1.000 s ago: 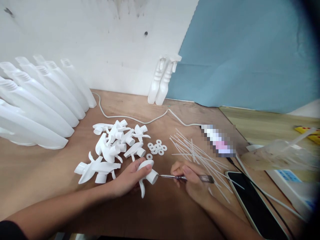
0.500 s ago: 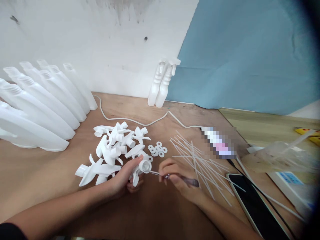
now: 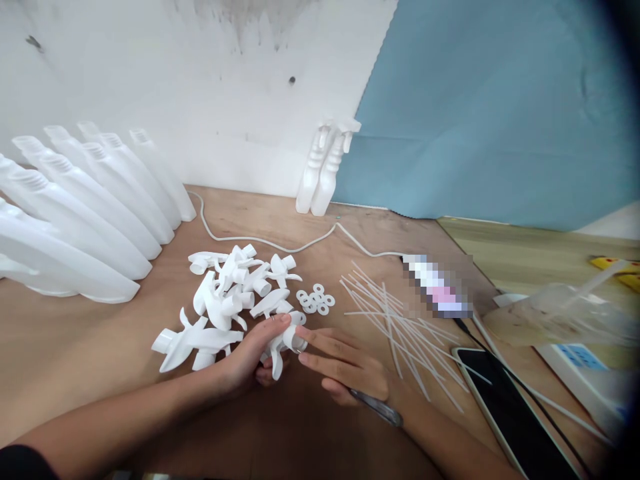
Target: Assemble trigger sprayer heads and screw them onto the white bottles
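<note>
My left hand (image 3: pixel 255 347) is closed round a white trigger spray head (image 3: pixel 284 339), its round collar turned to the right. Two outstretched fingertips of my right hand (image 3: pixel 350 363) are at that collar. The same hand keeps a screwdriver (image 3: pixel 377 407) with a translucent handle tucked in its grip, the handle pointing down to the right; its shaft is hidden by the fingers. Just left of my left hand lies a pile of white spray heads (image 3: pixel 220 300). Beyond the held head are several flat white washers (image 3: pixel 315 300), and to the right are thin white tubes (image 3: pixel 395 320).
White bottles (image 3: pixel 100 193) without heads stand at the left. Two bottles with spray heads (image 3: pixel 320 173) stand by the wall. A white cable (image 3: pixel 265 240) crosses the table to a blurred-out device (image 3: pixel 440 287). A phone (image 3: pixel 510 407) and a clear plastic cup (image 3: pixel 545 313) are at right.
My right hand has turned and its fingers have reached to the spray head's collar. The screwdriver has swung away from the collar, its handle now lower. My left hand holds nearly the same place.
</note>
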The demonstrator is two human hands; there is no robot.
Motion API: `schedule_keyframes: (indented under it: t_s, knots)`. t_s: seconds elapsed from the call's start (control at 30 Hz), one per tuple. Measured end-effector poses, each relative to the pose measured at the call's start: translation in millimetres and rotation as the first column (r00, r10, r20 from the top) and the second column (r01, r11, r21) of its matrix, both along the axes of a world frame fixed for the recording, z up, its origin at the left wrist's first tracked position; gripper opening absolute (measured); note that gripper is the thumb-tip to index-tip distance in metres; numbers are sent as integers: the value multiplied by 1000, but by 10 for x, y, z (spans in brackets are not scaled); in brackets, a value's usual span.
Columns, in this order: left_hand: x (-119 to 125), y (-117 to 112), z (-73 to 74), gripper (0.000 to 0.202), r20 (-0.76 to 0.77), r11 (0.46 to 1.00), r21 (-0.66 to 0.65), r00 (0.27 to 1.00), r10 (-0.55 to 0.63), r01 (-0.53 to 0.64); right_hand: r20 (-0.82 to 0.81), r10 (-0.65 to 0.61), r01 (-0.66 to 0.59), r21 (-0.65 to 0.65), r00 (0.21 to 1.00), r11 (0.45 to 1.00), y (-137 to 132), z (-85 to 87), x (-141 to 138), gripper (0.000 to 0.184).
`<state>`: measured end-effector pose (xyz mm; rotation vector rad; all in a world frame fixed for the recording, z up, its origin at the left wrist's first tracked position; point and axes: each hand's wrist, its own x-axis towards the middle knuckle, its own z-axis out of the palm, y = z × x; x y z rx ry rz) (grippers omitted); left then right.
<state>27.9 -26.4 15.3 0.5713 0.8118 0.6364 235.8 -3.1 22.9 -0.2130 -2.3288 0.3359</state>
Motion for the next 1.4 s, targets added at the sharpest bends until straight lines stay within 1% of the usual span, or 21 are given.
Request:
schedule_keyframes:
  t_s: [0.17, 0.27, 0.37, 0.47, 0.6, 0.67, 0.73, 0.8, 0.87, 0.93, 1.03, 1.07, 1.1, 1.13, 1.17, 1.2, 1.23, 1.3, 1.33, 1.37, 1.4]
  knots:
    - [-2, 1, -7, 51, -9, 1000, 2, 1000, -25, 25, -62, 22, -27, -79, 998, 997, 4, 73, -29, 38]
    - [1, -2, -6, 52, -20, 1000, -6, 999, -26, 26, -66, 23, -28, -74, 998, 997, -1, 61, -17, 38]
    - [5, -12, -15, 52, -32, 1000, 1, 999, -17, 17, -6, 18, -17, 26, 1000, 999, -9, 31, 3, 37]
    - [13, -26, -29, 52, -29, 999, 46, 1000, -11, 13, 56, 14, -22, 155, 998, 988, -29, 25, 14, 36]
    - [24, -27, -26, 52, -5, 998, 61, 1000, -12, 12, 47, -12, 1, 228, 999, 974, -67, 60, 26, 35]
    - [27, -21, -22, 51, 28, 999, 33, 1000, 15, -16, 23, -61, 54, 230, 998, 972, -75, 74, 46, 34]
    - [29, -17, -31, 48, 73, 999, 5, 997, 37, -38, 4, -140, 136, 216, 990, 967, -60, 72, 72, 34]
    - [34, -21, -59, 45, 110, 999, 16, 993, 44, -46, -3, -231, 227, 199, 973, 953, -19, 50, 95, 34]
    - [45, -35, -97, 43, 115, 996, 76, 992, 44, -53, -17, -298, 297, 177, 954, 939, 45, 18, 111, 34]
    - [59, -60, -129, 40, 85, 986, 158, 995, 48, -61, -44, -339, 342, 139, 940, 929, 112, 2, 122, 35]
    - [65, -113, -114, 40, -15, 957, 290, 1000, 25, -19, -115, -397, 407, 78, 910, 910, 169, 72, 142, 36]
    - [58, -135, -86, 40, -73, 935, 355, 997, 14, 13, -139, -426, 436, 50, 894, 899, 165, 131, 150, 35]
    - [45, -158, -47, 39, -145, 899, 434, 989, 3, 61, -168, -452, 461, 17, 876, 887, 142, 208, 157, 35]
    - [28, -185, -1, 37, -234, 847, 516, 972, -3, 127, -187, -474, 479, -22, 860, 878, 98, 302, 163, 34]
    - [6, -214, 51, 34, -334, 779, 592, 943, 0, 209, -213, -489, 488, -60, 846, 871, 31, 409, 167, 34]
    - [-19, -245, 102, 32, -436, 696, 653, 900, 24, 298, -244, -498, 492, -91, 832, 866, -60, 528, 170, 35]
    - [-45, -279, 149, 30, -530, 608, 696, 844, 74, 383, -268, -504, 493, -112, 821, 863, -175, 652, 171, 35]
    - [-97, -346, 218, 28, -653, 442, 734, 714, 252, 515, -335, -490, 494, -78, 805, 866, -453, 900, 161, 33]
    - [-122, -376, 236, 26, -671, 371, 740, 647, 361, 561, -295, -466, 472, -55, 834, 880, -601, 1010, 148, 31]
    - [-146, -402, 243, 25, -667, 312, 739, 585, 461, 597, -215, -442, 443, -47, 871, 895, -742, 1103, 129, 25]
    - [-169, -421, 240, 24, -653, 268, 730, 528, 543, 628, -200, -412, 418, -15, 889, 908, -868, 1172, 104, 17]
